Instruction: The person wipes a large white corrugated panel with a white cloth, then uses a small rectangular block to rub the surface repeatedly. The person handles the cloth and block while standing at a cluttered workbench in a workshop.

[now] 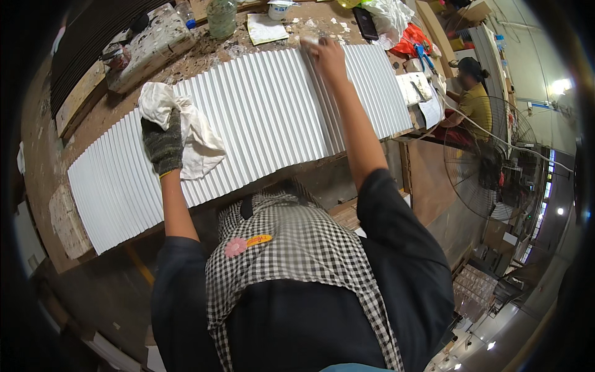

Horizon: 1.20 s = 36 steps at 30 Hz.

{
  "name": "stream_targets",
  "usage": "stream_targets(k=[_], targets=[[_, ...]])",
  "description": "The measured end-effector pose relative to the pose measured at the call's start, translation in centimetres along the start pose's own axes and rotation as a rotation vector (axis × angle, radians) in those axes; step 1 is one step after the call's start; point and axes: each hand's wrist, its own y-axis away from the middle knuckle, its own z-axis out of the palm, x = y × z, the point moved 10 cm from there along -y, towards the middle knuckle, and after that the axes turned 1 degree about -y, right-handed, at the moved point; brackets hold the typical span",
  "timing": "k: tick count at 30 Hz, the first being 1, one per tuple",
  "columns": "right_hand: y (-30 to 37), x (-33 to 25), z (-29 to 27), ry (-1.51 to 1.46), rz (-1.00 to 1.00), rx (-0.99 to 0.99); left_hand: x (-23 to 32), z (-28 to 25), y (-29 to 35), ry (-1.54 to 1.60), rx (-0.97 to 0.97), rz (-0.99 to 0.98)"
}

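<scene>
A long white ribbed panel (248, 111), or a row of narrow white strips side by side, lies across the workbench before me. My left hand (163, 144), in a dark knitted glove, grips a crumpled white cloth (201, 133) on the panel's left part. The cloth spreads over the ribs to the right of the glove. Bare, my right hand (328, 59) is at the panel's far edge, right of the middle. Its fingers are bent together round something small and whitish that I cannot make out. A shadow from that arm falls along the ribs.
Behind the panel are a glass jar (222, 18), a paper sheet (267, 28), a white tub (279, 8) and a dark phone (365, 23). Blue-handled pliers (424, 56) lie at right. A paint-stained block (149, 46) stands far left. Beyond a fan (489, 149), a person (474, 99) sits.
</scene>
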Motion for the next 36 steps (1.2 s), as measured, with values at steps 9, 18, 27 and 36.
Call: stream_targets(k=[9, 18, 27, 36], targets=[[7.5, -4.9, -2.6, -0.204, -0.234, -0.092, -0.1, -1.0, 0.5, 0.037, 0.044, -0.037], [31.6, -6.2, -12.8, -0.28, 0.039, -0.28, -0.6, -0.7, 0.7, 0.013, 0.033, -0.058], [8.4, -8.5, -3.7, -0.204, -0.188, 0.003, -1.8, 0.4, 0.4, -0.091, -0.034, -0.074], [-0.9, -9.4, 4.5, -0.03, -0.403, -0.063, -1.4, 0.2, 0.7, -0.02, -0.065, -0.079]])
